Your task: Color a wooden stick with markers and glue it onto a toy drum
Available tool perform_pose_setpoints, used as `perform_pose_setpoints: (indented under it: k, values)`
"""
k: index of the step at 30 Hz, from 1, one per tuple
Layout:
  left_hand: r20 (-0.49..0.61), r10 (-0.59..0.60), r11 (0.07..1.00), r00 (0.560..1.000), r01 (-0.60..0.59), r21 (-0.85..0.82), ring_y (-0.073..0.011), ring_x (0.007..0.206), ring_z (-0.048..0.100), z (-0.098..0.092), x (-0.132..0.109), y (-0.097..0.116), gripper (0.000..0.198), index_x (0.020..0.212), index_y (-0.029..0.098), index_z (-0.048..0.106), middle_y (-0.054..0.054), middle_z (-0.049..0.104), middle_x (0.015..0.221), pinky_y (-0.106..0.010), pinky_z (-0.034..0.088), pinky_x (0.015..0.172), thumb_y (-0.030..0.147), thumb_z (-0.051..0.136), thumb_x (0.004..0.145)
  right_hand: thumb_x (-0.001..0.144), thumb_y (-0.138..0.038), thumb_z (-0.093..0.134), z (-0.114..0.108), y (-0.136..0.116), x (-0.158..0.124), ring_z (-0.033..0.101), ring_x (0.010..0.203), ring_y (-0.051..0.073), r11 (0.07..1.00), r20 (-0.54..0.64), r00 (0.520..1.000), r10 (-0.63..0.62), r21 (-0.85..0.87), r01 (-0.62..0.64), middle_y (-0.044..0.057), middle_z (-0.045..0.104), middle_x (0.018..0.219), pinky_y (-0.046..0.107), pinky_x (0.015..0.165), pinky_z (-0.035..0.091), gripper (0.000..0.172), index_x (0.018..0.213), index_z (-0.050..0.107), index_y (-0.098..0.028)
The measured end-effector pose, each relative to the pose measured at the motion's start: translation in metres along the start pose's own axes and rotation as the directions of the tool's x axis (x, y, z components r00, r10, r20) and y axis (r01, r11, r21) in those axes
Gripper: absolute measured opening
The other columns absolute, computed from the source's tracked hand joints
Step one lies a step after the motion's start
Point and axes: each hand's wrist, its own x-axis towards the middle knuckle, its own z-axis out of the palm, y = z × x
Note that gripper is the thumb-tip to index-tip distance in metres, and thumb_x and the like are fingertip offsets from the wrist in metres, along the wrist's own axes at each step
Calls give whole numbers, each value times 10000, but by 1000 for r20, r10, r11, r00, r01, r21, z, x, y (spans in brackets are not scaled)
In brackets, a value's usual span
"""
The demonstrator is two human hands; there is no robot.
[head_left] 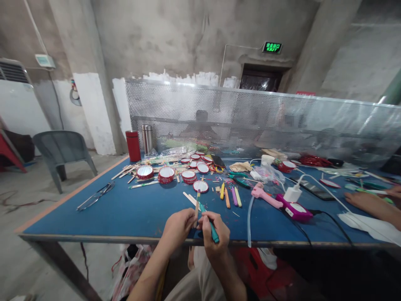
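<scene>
Fingers of left hand (178,228) tight around wooden stick (197,207), of right hand (214,240) around teal pen (214,235)

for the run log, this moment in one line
left hand: holds flat wooden stick | right hand: teal-handled tool tip at stick

Head-worn view — angled forward and down, close on left hand (179,226) and right hand (214,235), facing the perforated silver metal screen (238,113).
</scene>
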Motion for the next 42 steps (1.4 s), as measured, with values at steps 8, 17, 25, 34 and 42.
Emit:
perform_pose_setpoints:
  k: [8, 17, 25, 34, 42]
  values:
    - [-6, 8, 1000, 1000, -9, -18, -134, 627, 479, 1, 1, -2, 240, 666, 206, 461, 8, 556, 665, -223, 289, 580, 299, 364, 864, 879, -178, 458, 0, 2, 0, 662, 631, 143, 1000, 33, 999, -22, -16, 23, 17, 670, 731, 227, 578, 504, 131, 899, 585, -202]
    - [-12, 5, 1000, 1000, -6, -14, -136, 641, 498, 1, -1, -1, 250, 672, 206, 476, 1, 572, 678, -220, 298, 586, 310, 364, 870, 877, -185, 465, 0, 4, -1, 665, 672, 148, 998, 43, 998, -47, -35, 49, 24, 673, 750, 233, 606, 500, 133, 905, 594, -199]
    - [-10, -4, 1000, 1000, 4, -5, -126, 589, 441, 1, -1, 0, 284, 637, 206, 456, 18, 517, 622, -217, 283, 558, 320, 352, 876, 879, -190, 453, 0, 3, -1, 663, 643, 137, 1000, 50, 999, -4, -13, 4, 18, 669, 733, 222, 597, 505, 150, 896, 602, -190]
    - [0, 5, 1000, 1000, -5, 20, -137, 647, 509, 1, 0, -1, 255, 676, 213, 495, 6, 580, 681, -211, 309, 589, 301, 368, 879, 878, -190, 460, -1, 2, -1, 667, 672, 149, 1000, 58, 998, -14, -20, 15, 34, 672, 746, 232, 606, 513, 142, 895, 601, -188]
    - [-1, -10, 1000, 1000, 10, 12, -131, 616, 472, -1, -1, 2, 265, 650, 207, 457, 13, 545, 650, -216, 286, 574, 306, 366, 878, 875, -188, 455, -1, 1, -1, 669, 665, 146, 1000, 12, 1000, -10, -26, 10, 39, 676, 749, 227, 598, 512, 147, 888, 602, -183]
